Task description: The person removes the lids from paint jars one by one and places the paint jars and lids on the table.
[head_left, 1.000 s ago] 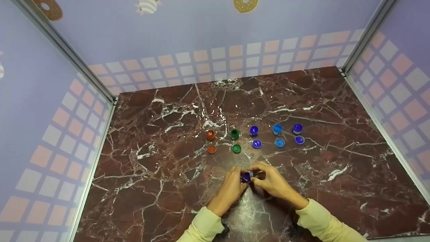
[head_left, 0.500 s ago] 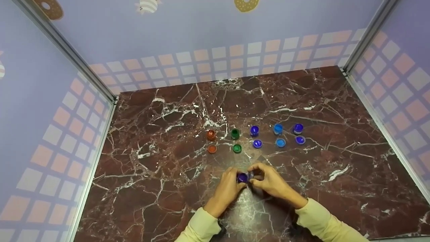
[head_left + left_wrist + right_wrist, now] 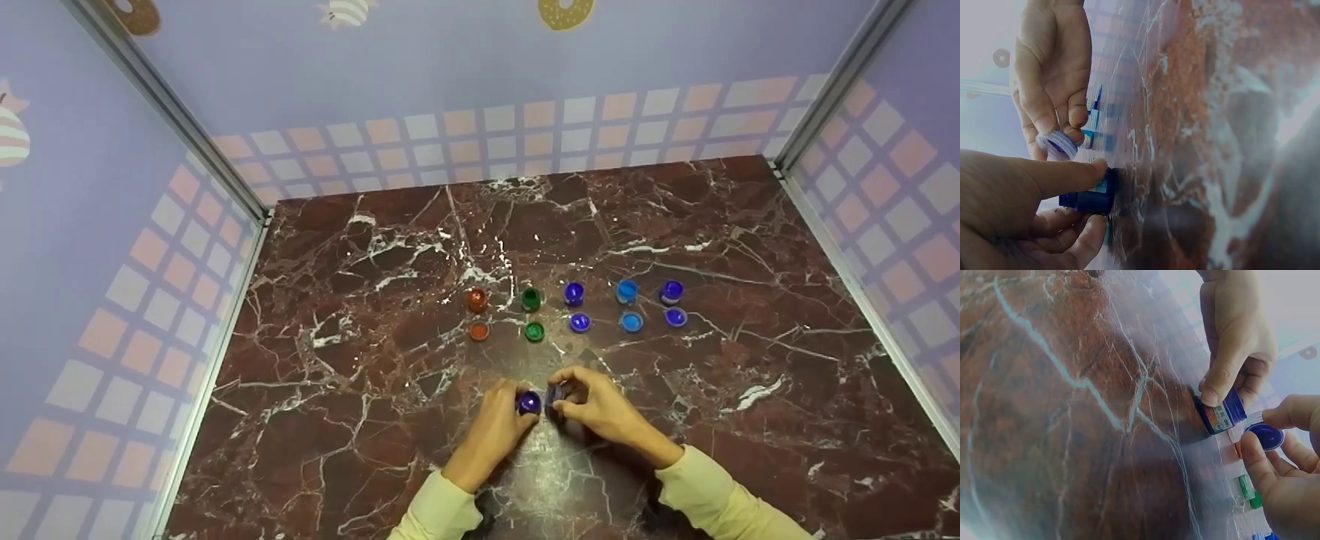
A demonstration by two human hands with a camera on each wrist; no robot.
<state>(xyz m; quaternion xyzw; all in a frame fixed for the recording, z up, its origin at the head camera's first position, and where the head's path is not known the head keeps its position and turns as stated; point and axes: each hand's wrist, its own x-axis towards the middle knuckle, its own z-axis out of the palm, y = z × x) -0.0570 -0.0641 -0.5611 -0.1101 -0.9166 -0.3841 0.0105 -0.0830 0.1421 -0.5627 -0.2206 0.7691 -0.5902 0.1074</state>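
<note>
My left hand [image 3: 491,425] grips a small dark blue-violet paint jar [image 3: 529,403] between thumb and fingers, its mouth uncovered. In the right wrist view the jar [image 3: 1221,417] has a printed label and a threaded neck. My right hand [image 3: 604,405] pinches the jar's ridged lid [image 3: 1057,145] by its edge, just right of the jar and apart from it. Violet paint coats the inside of the lid [image 3: 1264,436], which is tipped on its side.
Beyond the hands stands a row of uncapped paint jars: orange [image 3: 477,301], green [image 3: 531,299], violet-blue [image 3: 574,293], light blue [image 3: 627,291] and another violet-blue [image 3: 673,291]. Each has its lid lying in front, such as the green lid [image 3: 534,331]. Patterned panels [image 3: 480,67] wall the marbled table [image 3: 337,427].
The lid has come away from the jar. My left hand has drawn the jar left and slightly toward me, widening the gap, while my right hand keeps the lid nearly in place.
</note>
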